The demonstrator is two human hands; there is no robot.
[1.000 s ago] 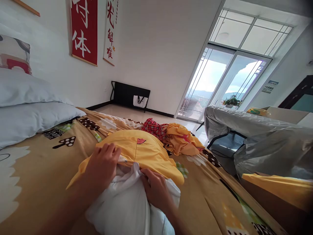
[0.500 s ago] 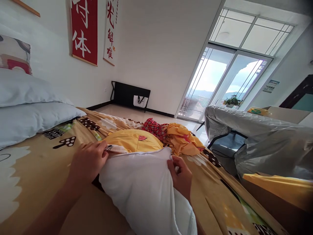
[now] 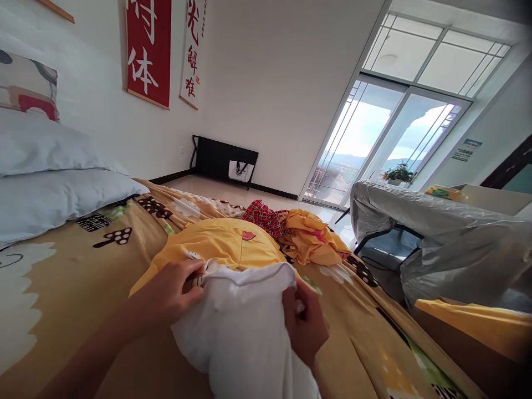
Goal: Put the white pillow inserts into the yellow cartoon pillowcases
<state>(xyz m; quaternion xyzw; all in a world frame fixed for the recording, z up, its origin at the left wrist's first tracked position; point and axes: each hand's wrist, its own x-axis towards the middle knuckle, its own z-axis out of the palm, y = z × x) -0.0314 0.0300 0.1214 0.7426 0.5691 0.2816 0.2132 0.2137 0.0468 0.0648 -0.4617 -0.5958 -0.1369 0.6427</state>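
Observation:
A white pillow [image 3: 245,327] hangs between my two hands, its piped top edge facing away from me. My left hand [image 3: 178,291] is closed at its left corner, with a bit of white printed cloth between thumb and fingers. The right corner is gripped by my right hand [image 3: 306,318], fingers curled round the fabric. Just beyond the pillow's edge lies a yellow pillowcase [image 3: 220,238] with a small red patch, spread on the bed and puffed up. Whether the left hand also holds the pillowcase's edge, I cannot tell.
More white pillows [image 3: 58,205] are stacked at the left. Red plaid cloth [image 3: 266,219] and crumpled yellow cloth [image 3: 311,235] lie at the bed's far side. A plastic-covered table [image 3: 449,216] and a box with yellow fabric [image 3: 477,318] stand right of the patterned bed sheet [image 3: 95,277].
My left hand has moved right and slightly down, bringing the pillow's corners closer together. More of the yellow pillowcase's left side now shows. The right hand has dropped slightly.

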